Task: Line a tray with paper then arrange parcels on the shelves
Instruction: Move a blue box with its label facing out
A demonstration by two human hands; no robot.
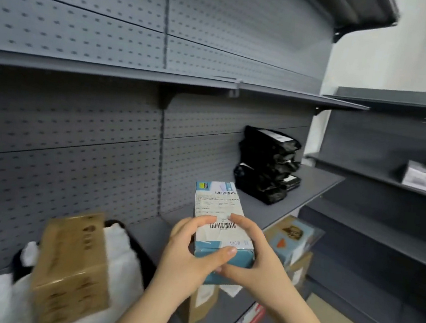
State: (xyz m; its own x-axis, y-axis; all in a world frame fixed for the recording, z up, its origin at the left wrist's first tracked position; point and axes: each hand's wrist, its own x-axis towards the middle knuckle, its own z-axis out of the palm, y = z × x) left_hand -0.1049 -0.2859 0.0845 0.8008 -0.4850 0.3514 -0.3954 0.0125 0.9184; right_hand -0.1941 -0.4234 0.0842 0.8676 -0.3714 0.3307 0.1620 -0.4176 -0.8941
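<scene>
While between left hand (pixel 187 252) and right hand (pixel 255 253), boxy teal parcel (pixel 217 203)

shelf (pixel 309 186): matt grey painted metal, smooth | back panel (pixel 74 125): same matt grey metal, perforated | box (pixel 220 225): smooth teal-and-white card with a slight sheen; white paper label | black parcels (pixel 267 166): glossy, crinkled plastic film | brown carton (pixel 71 264): matt cardboard | white paper (pixel 122 255): matt, soft-looking, creased
</scene>
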